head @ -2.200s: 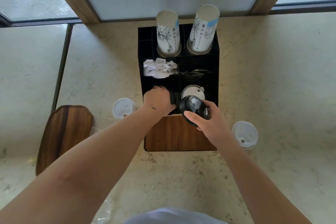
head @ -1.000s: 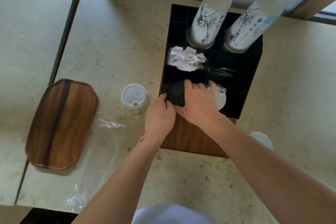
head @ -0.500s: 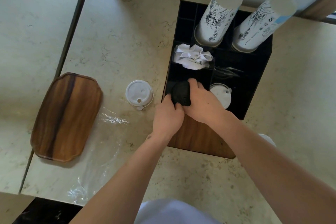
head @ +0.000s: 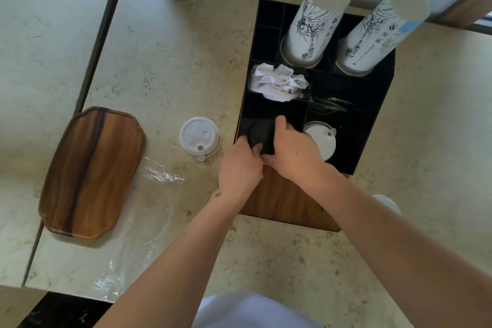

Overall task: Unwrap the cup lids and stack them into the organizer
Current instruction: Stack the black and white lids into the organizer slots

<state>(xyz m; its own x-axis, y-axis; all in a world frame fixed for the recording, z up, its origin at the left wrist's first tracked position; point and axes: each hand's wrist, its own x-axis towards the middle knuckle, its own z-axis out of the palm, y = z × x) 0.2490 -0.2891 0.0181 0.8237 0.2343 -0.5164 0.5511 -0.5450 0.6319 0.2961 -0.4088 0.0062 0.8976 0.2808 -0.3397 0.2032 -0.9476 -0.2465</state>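
I see both bare forearms reaching forward from the bottom of the view and converging at the centre. My left hand (head: 241,165) is knuckles-up, its fingers curled forward and down. My right hand (head: 291,149) lies just beside it, touching it at the thumb side, wrist angled inward, fingers bent and closed, index finger stretched furthest ahead. Both palms face down.

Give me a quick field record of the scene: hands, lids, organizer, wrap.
left hand: on black lids, near rim
right hand: on black lids, from the right
black lids: in organizer's front-left slot
organizer: black, on counter
white lids: front-right slot
loose lid: on counter, left of organizer
wrap: clear, lying on counter
cups: two stacks, back slots
tray: wooden, far left
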